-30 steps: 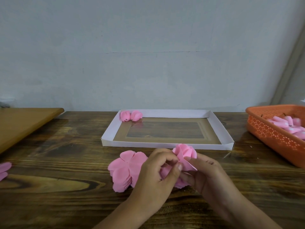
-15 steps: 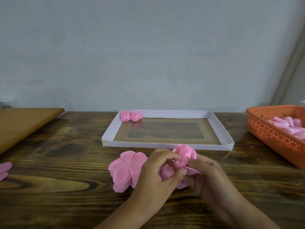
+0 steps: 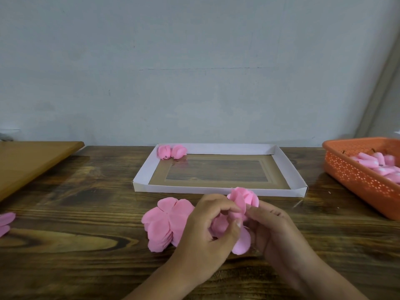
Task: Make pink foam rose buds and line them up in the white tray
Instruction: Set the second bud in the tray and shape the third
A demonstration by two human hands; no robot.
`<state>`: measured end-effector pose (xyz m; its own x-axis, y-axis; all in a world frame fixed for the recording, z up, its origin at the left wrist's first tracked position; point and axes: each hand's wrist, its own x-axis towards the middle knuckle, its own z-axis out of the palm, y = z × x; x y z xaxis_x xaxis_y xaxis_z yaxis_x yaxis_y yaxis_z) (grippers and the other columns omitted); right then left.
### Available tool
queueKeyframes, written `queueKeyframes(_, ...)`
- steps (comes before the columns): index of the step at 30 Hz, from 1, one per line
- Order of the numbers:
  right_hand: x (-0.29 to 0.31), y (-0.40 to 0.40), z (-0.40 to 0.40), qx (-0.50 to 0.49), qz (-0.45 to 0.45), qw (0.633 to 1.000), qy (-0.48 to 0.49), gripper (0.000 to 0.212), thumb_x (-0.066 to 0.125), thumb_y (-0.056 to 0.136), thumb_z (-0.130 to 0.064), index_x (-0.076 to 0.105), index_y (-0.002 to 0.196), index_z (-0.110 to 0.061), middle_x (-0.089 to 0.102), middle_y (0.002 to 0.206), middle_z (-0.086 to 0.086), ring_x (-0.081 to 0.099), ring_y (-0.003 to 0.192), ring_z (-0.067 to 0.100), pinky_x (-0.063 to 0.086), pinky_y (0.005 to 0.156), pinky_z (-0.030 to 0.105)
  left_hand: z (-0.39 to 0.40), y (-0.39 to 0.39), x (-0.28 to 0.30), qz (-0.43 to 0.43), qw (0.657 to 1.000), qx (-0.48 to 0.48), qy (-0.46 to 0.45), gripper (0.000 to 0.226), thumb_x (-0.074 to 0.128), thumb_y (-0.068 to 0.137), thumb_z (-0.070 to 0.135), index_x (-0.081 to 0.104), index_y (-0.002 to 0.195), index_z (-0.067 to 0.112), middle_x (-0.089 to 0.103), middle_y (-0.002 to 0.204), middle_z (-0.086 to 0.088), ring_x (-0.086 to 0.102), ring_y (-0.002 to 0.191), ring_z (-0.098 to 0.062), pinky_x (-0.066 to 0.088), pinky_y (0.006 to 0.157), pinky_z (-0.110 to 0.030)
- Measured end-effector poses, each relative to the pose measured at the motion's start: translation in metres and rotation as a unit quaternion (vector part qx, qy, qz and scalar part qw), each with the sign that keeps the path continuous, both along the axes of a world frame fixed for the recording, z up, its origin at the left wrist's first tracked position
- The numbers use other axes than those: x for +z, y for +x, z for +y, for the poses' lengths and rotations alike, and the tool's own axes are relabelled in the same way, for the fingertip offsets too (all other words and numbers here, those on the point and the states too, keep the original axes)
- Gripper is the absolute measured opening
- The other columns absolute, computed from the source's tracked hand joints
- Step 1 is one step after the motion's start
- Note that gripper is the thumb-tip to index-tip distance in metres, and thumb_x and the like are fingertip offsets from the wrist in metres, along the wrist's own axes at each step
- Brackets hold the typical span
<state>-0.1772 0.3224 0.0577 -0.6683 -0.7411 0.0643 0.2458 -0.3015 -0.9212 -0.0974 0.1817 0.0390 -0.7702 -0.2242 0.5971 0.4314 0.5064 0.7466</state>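
Both hands work a pink foam rose bud [image 3: 243, 200] just in front of the white tray [image 3: 142, 174]. My left hand [image 3: 207, 232] pinches its petals from the left with curled fingers. My right hand [image 3: 275, 232] grips the bud from below and the right; a loose petal [image 3: 241, 243] hangs under it. A stack of flat pink foam petal cutouts [image 3: 166, 221] lies on the table left of my hands. Two finished buds [image 3: 172, 151] sit in the tray's far left corner.
An orange perforated basket [image 3: 357, 178] with pale pink bud cores stands at the right. A brown wooden board [image 3: 30, 161] lies at the left. A few pink petals [image 3: 6, 221] rest at the left edge. A grey wall rises behind the table.
My left fingers have shifted round the bud, folding a petal inward. A petal now hangs lower beneath the hands. The bud stays in place.
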Motion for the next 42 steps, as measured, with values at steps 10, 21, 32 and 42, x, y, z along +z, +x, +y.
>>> queueKeyframes(10,-0.003,-0.007,0.003,-0.036,0.013,0.999,0.012,0.033,0.064,0.090,-0.027,0.073,0.115,-0.007,0.072,0.114,0.022,0.070,0.098,0.038,0.059,0.074,0.052,-0.012,0.000,0.005,-0.080,0.993,-0.058,-0.067,0.055,0.066,0.082,-0.005,0.072,0.111,0.042,0.050,0.130,0.029,0.051,0.129,-0.001,0.046,0.092,-0.008)
queueKeyframes(21,-0.001,-0.006,0.001,-0.006,-0.014,0.999,-0.032,0.033,0.063,0.087,-0.021,0.075,0.113,-0.004,0.072,0.117,0.023,0.071,0.108,0.031,0.058,0.081,0.025,-0.010,0.001,0.013,-0.012,1.000,0.006,-0.021,0.013,0.066,0.089,0.036,0.073,0.100,0.033,0.073,0.106,0.019,0.068,0.109,-0.009,0.052,0.088,-0.015)
queueKeyframes(32,-0.001,0.001,-0.002,-0.012,0.017,1.000,-0.006,0.029,0.065,0.089,-0.021,0.077,0.112,-0.010,0.073,0.116,0.020,0.070,0.111,0.031,0.058,0.085,0.030,-0.008,0.001,0.010,-0.036,0.998,0.053,-0.026,0.009,0.074,0.091,0.017,0.075,0.088,0.024,0.070,0.088,0.015,0.065,0.094,-0.011,0.048,0.077,-0.013)
queueKeyframes(42,0.003,0.006,-0.003,-0.010,0.029,0.999,0.015,0.039,0.082,0.076,-0.030,0.078,0.107,-0.008,0.067,0.122,0.025,0.070,0.111,0.032,0.059,0.084,0.031,-0.007,0.001,0.009,-0.046,0.997,0.068,-0.012,0.012,0.073,0.090,0.024,0.071,0.085,0.035,0.069,0.088,0.017,0.065,0.094,-0.011,0.050,0.076,-0.014)
